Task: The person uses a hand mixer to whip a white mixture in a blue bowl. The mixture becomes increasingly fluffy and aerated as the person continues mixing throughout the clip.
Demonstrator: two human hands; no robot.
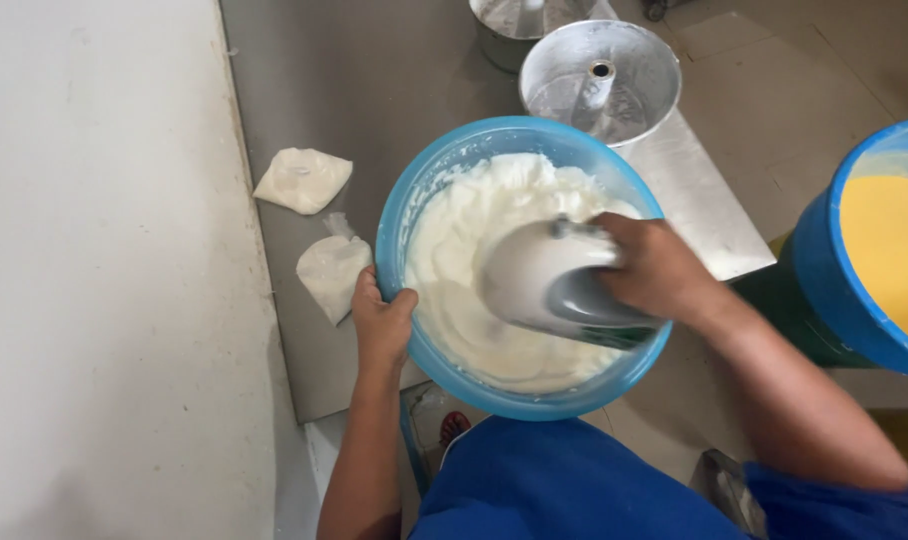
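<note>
Blue-aproned, I clasp the blue bowl [399, 215] at its near-left rim with my left hand [382, 322]; my right hand [657, 268] grips the hand mixer [551, 280], mid-whip in white cream [474, 220]; next calls for steady bracing.

Two small clear plastic bags of white powder [303, 180] [333, 272] lie on the grey surface, left of the bowl.

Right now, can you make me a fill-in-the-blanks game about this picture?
1. The left hand grips the rim of the light ____ bowl.
2. The right hand holds a grey electric ____ over the white cream.
3. Beside the bowl lie ____ small white bags.
4. The big tub on the right holds ____ batter.

Missing words: blue, mixer, two, yellow.
</note>
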